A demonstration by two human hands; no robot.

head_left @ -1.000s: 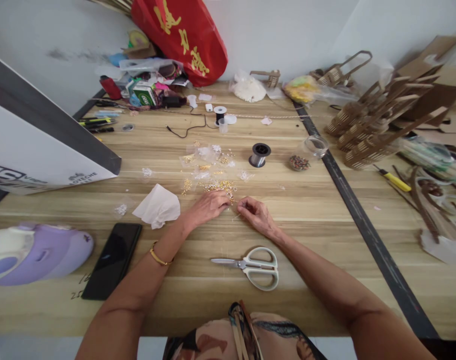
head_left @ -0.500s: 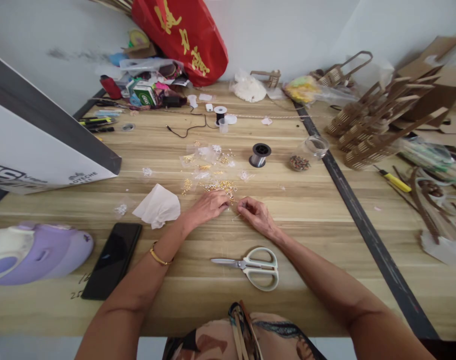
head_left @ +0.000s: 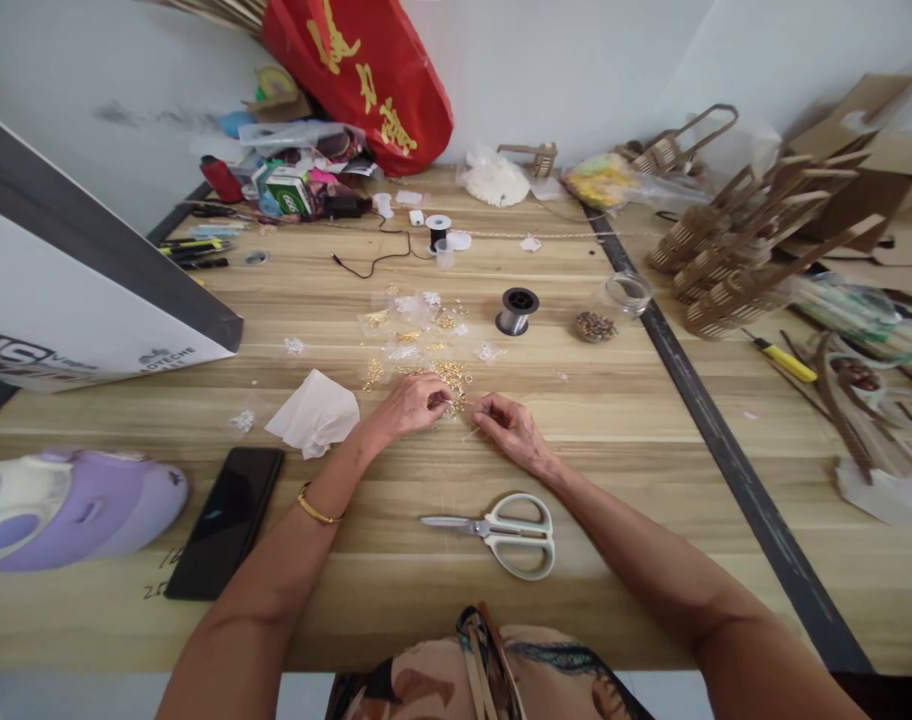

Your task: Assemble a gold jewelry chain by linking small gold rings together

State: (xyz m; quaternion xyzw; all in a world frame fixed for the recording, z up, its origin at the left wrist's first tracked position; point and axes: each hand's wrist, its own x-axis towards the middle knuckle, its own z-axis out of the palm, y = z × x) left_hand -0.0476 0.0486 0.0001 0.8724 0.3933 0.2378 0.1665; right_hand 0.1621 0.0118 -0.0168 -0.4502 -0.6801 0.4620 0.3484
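My left hand (head_left: 416, 402) is closed in a pinch at the left side of a loose pile of small gold beads and findings (head_left: 453, 378). What sits between its fingertips is too small to make out. Just right of the pile, my right hand (head_left: 507, 424) pinches a thin, pale thread or wire (head_left: 469, 436), whose end hangs below the fingers. A pair of scissors (head_left: 517, 535) with pale handles lies in front of both hands, blades pointing left. Small clear bags of gold and white pieces (head_left: 405, 335) lie behind the pile.
A spool of wire (head_left: 517, 311) and a jar of mixed beads (head_left: 597, 325) stand behind my right hand. To the left lie a white tissue (head_left: 315, 412), a black phone (head_left: 225, 522) and a purple-and-white bottle (head_left: 88, 508). Small woven baskets (head_left: 715, 270) stand at right.
My left hand has drawn slightly left and back from the pile's middle, uncovering more gold pieces, its fingertips now pinched. My right hand stays almost in place.
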